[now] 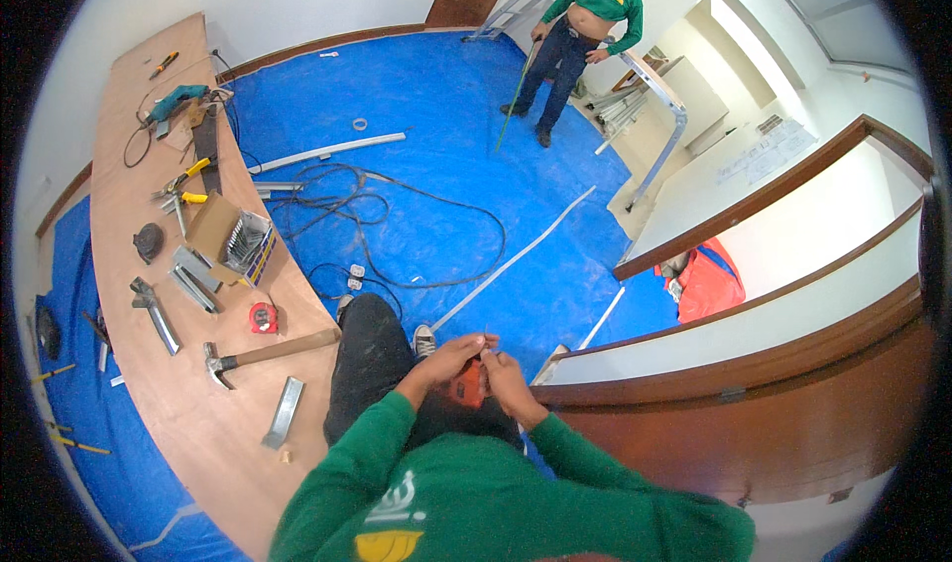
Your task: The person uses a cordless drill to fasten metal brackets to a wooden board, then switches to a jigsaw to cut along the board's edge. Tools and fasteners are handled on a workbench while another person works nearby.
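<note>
Over my lap, my left hand (446, 362) and my right hand (509, 383) meet, fingers closed and fingertips pinched together. What the fingertips hold is too small to make out. An orange-red object with dark marks (466, 385) shows between and below the hands, partly covered by them; its kind is unclear. To my left on a plywood bench (169, 364) lie a claw hammer (278, 352) and a red tape measure (263, 318). Nearby are a metal channel piece (285, 413), another metal bracket (154, 314) and an open cardboard box of metal pieces (238, 240).
Yellow-handled snips (188, 175) and a teal power tool (178, 101) lie farther along the bench. Black cable (436, 205) coils over blue floor sheeting (446, 96). A person (585, 36) stands ahead holding a green strip, near an aluminium ladder (664, 116). A brown-framed partition (734, 383) is at right.
</note>
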A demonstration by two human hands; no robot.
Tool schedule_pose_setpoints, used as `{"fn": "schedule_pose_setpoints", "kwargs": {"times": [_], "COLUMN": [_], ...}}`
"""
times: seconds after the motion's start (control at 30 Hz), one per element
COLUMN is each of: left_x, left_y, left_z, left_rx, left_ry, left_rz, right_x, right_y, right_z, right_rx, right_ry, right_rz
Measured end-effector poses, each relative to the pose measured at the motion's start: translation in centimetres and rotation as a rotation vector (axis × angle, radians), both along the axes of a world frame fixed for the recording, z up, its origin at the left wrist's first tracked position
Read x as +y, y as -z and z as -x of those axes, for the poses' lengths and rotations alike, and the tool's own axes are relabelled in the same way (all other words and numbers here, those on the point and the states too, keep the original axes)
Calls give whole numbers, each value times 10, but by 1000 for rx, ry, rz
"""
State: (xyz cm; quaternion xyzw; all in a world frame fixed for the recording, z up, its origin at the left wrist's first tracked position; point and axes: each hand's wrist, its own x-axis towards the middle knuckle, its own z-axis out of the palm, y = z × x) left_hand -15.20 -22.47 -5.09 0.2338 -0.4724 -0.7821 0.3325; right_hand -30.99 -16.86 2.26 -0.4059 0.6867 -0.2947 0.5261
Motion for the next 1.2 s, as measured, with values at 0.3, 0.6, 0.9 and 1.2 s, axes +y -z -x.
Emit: {"fn": "schedule_pose_setpoints", "kwargs": {"times": [0.3,0.6,0.9,1.2], "left_x": [-6,-7,-8,-8], "left_y": [13,9,15,21], "left_z": [2,-2,-1,6], "left_rx": [-143,-263,-258,-206], "left_ry": [-91,-115,-109,-133], "left_rz": [93,231,136,102], "right_x": [-25,-57,-91,-39], "right_y": [-34,-39,-46,-23], "right_z": [17,34,52,43], "right_rx": [749,949,1106,997], "right_ry": [-760,-1176,-1495,-884], "right_rz": [257,527,726,549]}}
